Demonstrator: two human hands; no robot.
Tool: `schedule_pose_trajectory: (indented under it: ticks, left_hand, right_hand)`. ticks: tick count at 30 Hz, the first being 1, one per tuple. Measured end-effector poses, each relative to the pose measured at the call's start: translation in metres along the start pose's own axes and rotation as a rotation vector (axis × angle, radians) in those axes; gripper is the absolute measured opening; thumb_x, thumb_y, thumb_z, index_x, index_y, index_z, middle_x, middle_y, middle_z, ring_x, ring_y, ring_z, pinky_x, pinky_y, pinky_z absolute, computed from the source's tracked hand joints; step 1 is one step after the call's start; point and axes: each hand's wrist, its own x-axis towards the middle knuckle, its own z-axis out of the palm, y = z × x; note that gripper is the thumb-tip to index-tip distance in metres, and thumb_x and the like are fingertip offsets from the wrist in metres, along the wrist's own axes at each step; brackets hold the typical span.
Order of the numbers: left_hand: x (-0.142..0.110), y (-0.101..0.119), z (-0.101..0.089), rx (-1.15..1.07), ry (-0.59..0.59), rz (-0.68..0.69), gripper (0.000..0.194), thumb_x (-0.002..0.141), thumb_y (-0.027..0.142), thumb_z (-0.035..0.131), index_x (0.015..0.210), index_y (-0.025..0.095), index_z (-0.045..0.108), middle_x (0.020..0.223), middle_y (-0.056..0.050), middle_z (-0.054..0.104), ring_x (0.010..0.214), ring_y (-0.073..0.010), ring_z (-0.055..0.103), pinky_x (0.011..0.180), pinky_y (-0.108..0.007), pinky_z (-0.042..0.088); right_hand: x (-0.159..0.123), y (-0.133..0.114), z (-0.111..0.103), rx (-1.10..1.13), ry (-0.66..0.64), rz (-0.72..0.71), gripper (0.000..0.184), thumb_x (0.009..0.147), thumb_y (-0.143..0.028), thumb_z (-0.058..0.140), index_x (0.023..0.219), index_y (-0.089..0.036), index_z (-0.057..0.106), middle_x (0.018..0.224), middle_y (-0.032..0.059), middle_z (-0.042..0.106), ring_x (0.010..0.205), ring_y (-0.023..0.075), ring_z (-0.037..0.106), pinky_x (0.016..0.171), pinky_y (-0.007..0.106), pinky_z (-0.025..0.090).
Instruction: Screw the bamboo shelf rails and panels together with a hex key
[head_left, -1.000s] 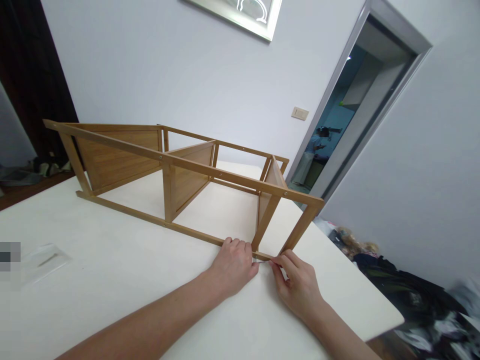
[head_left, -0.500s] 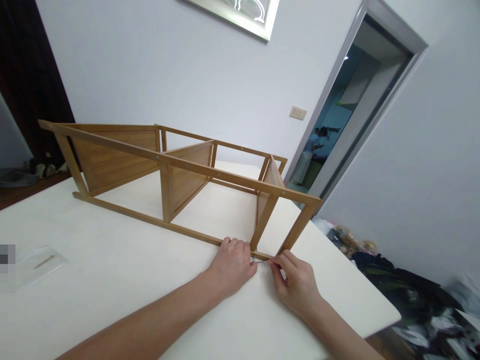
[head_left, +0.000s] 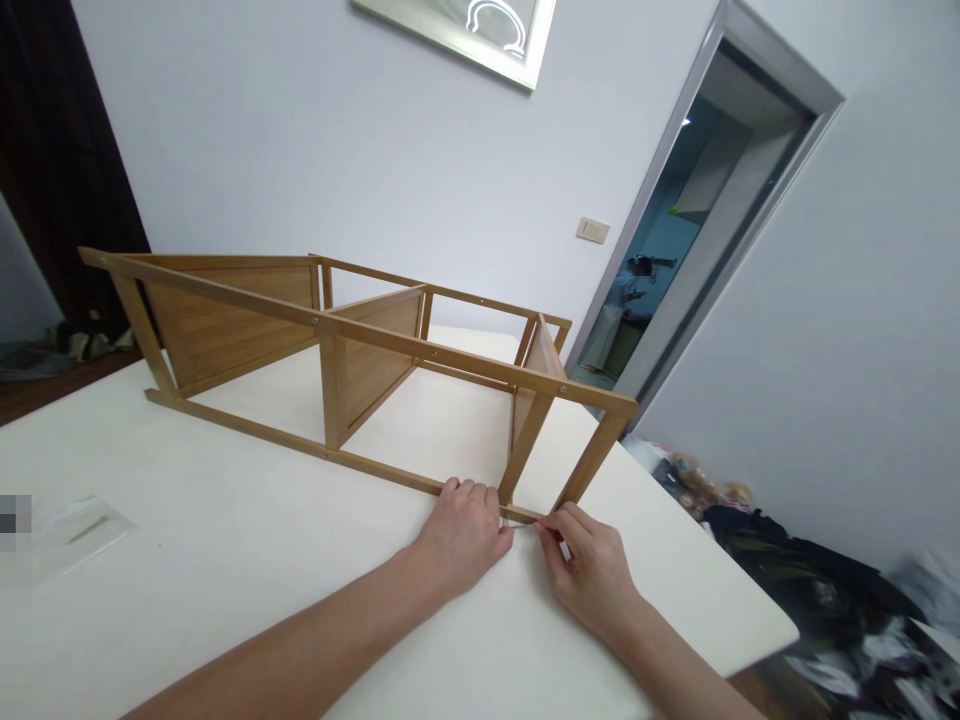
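Observation:
A wooden shelf rack [head_left: 375, 335] lies on its side on the white table [head_left: 247, 540], its slatted-looking shelf panels standing upright between the rails. My left hand [head_left: 466, 530] is closed around the lower front rail near its right end, with the thumb pointing right. Pinched between the thumb and forefinger of my right hand [head_left: 589, 555] is the end of a thin metal hex key [head_left: 523, 525]. Its bent end meets the rail just right of my left hand; the bolt there is too small to make out.
A clear plastic bag [head_left: 86, 535] with a small thin item lies at the table's left. Dark clothes and bags [head_left: 795, 580] are heaped beyond the right edge. Behind are a wall switch [head_left: 592, 230] and an open doorway [head_left: 660, 240], with a person in the far room.
The view has shifted very slightly. Both hands keep their places on the rail and the hex key, with no clear turn of the key.

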Motion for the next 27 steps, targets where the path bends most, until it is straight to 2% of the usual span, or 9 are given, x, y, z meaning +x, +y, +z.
schedule_pose_trajectory:
  ticks: [8,27]
  left_hand:
    - [0.001,0.002,-0.005,-0.014,-0.035,-0.007,0.024,0.094,0.031,0.056,0.094,0.01,0.068,0.09,-0.013,0.071,0.089,-0.0298,0.066,0.085,-0.046,0.049]
    - [0.0,0.0,0.006,0.0,0.086,0.01,0.019,0.089,0.029,0.065,0.087,0.011,0.067,0.082,-0.011,0.07,0.081,-0.0287,0.066,0.079,-0.045,0.05]
  right_hand:
    - [-0.001,0.001,0.001,0.025,0.004,0.014,0.017,0.095,-0.013,0.051,0.082,-0.018,0.062,0.066,-0.0011,0.056,0.051,0.0097,0.049,0.049,0.022,0.038]
    - [-0.003,0.005,0.003,0.025,-0.003,-0.002,0.013,0.094,-0.011,0.05,0.085,-0.018,0.059,0.068,-0.0015,0.055,0.053,0.0097,0.049,0.05,0.022,0.037]
